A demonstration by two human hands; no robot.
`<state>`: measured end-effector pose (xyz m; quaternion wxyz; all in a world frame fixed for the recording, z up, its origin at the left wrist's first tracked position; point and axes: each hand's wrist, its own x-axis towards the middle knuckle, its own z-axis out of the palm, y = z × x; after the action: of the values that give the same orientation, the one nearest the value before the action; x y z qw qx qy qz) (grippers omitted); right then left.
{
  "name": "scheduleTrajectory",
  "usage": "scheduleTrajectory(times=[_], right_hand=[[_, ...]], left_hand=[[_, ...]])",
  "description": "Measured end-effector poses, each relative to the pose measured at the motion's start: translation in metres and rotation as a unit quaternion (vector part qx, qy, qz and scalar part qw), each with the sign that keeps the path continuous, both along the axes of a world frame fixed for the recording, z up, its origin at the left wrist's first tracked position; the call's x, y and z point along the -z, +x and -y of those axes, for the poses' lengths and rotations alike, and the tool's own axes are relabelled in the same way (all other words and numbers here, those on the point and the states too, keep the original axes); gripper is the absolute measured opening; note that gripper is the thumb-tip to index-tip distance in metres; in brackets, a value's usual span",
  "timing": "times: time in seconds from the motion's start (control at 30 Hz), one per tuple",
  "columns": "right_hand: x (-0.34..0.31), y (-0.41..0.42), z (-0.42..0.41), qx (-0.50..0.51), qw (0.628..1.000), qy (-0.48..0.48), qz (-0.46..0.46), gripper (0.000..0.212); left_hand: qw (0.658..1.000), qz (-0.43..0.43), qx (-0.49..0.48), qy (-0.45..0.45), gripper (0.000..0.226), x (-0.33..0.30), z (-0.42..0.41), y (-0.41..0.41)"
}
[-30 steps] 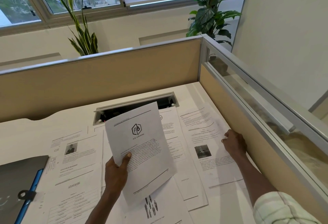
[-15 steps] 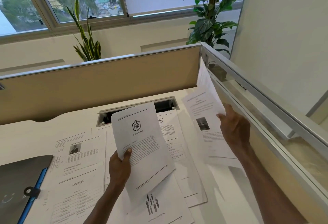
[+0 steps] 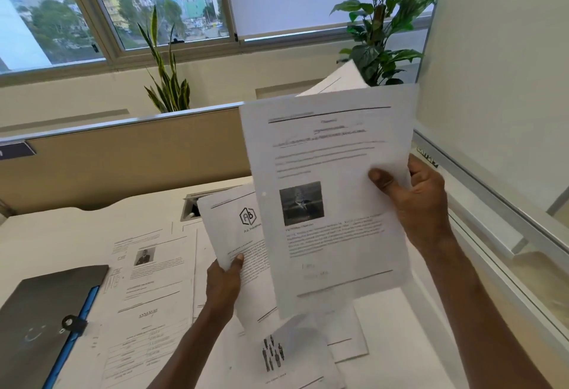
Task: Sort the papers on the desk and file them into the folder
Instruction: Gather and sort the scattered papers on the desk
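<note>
L hand (image 3: 222, 284) clamped on lower-L edge of the logo sheet (image 3: 234, 228), thumb on top, fingers behind. R hand (image 3: 412, 200) pinches R edge of the photo sheet (image 3: 326, 203), thumb on the printed face; a second sheet seems to sit behind it, corner showing at 12 o'clock (image 3: 341, 79), can't tell if the same pinch holds it. Hands apart, both raised off desk (image 3: 61, 234).

Key relation: photo sheet overlaps logo sheet, its L edge in front of the logo sheet's R part. Both roughly upright, long axes running 6–12, logo sheet tilted slightly toward 11.

Folder (image 3: 40, 324): dark cover, blue spine, clip; lies flat at approx 8 o'clock from L hand, long axis approx 7–1. L hand clearly nearer; R hand well apart from it, across the whole spread.

Loose papers on desk: portrait sheet (image 3: 151, 268) just beside folder, figures sheet (image 3: 292, 354) at 6 o'clock under the raised sheets.

Judgement: gathering stage, nothing filed yet. Next likely = merge both sheets into L hand, then carry toward 8 o'clock. Risk: rear sheet slips out during handover.
</note>
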<state>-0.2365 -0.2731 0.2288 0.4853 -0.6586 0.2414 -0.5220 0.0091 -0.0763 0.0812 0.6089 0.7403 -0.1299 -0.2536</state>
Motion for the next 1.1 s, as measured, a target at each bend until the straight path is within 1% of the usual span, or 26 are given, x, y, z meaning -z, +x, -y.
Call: scheduleTrajectory(times=[0.07, 0.1, 0.17, 0.23, 0.33, 0.43, 0.47, 0.57, 0.6, 0.67, 0.73, 0.8, 0.87, 0.93, 1.03, 1.1], right_hand=[[0.017, 0.005, 0.008, -0.044, 0.994, 0.1, 0.027, 0.032], [0.029, 0.009, 0.011, -0.053, 0.987, 0.15, 0.025, 0.03], [0.055, 0.017, 0.013, -0.022, 0.973, 0.227, -0.019, 0.022], [0.081, 0.023, 0.012, 0.029, 0.959, 0.265, -0.091, 0.019], [0.106, 0.029, 0.006, 0.043, 0.948, 0.265, -0.171, 0.016], [0.112, 0.033, 0.0, 0.021, 0.939, 0.259, -0.225, 0.019], [0.112, 0.034, -0.002, 0.002, 0.937, 0.264, -0.23, 0.021], [0.112, 0.033, -0.002, -0.069, 0.931, 0.301, -0.195, 0.034], [0.113, 0.032, -0.002, -0.08, 0.931, 0.303, -0.185, 0.039], [0.116, 0.034, -0.004, -0.068, 0.937, 0.291, -0.181, 0.044], [0.119, 0.037, -0.008, -0.036, 0.943, 0.281, -0.174, 0.039], [0.122, 0.042, -0.013, -0.019, 0.951, 0.266, -0.158, 0.035], [0.125, 0.047, -0.016, -0.016, 0.958, 0.249, -0.141, 0.033], [0.126, 0.05, -0.018, -0.023, 0.963, 0.24, -0.121, 0.029], [0.127, 0.053, -0.019, -0.039, 0.966, 0.226, -0.118, 0.027], [0.13, 0.055, -0.02, -0.046, 0.967, 0.221, -0.121, 0.03]], left_hand=[[0.999, -0.032, 0.016, -0.018, 0.027, -0.002, 0.004, -0.002], [0.998, -0.051, 0.022, -0.03, 0.024, -0.004, 0.007, -0.004], [0.994, -0.092, 0.034, -0.053, 0.022, -0.007, 0.012, -0.007], [0.99, -0.118, 0.038, -0.064, 0.026, -0.008, 0.016, -0.01], [0.988, -0.124, 0.067, -0.07, 0.025, -0.01, 0.019, -0.013], [0.984, -0.114, 0.126, -0.063, 0.027, -0.015, 0.019, -0.017], [0.983, -0.109, 0.137, -0.057, 0.027, -0.015, 0.018, -0.016], [0.979, -0.1, 0.168, -0.051, 0.027, -0.017, 0.016, -0.012], [0.979, -0.094, 0.176, -0.051, 0.026, -0.018, 0.017, -0.011], [0.98, -0.092, 0.17, -0.052, 0.026, -0.021, 0.018, -0.01], [0.979, -0.101, 0.158, -0.074, 0.037, -0.025, 0.02, -0.009], [0.979, -0.067, 0.169, -0.091, 0.042, -0.029, 0.021, -0.009], [0.981, -0.013, 0.165, -0.098, 0.034, -0.031, 0.021, -0.009], [0.983, 0.019, 0.145, -0.11, 0.029, -0.031, 0.022, -0.008], [0.986, 0.053, 0.115, -0.113, 0.029, -0.029, 0.02, -0.005], [0.987, 0.065, 0.102, -0.108, 0.032, -0.026, 0.016, -0.004]])
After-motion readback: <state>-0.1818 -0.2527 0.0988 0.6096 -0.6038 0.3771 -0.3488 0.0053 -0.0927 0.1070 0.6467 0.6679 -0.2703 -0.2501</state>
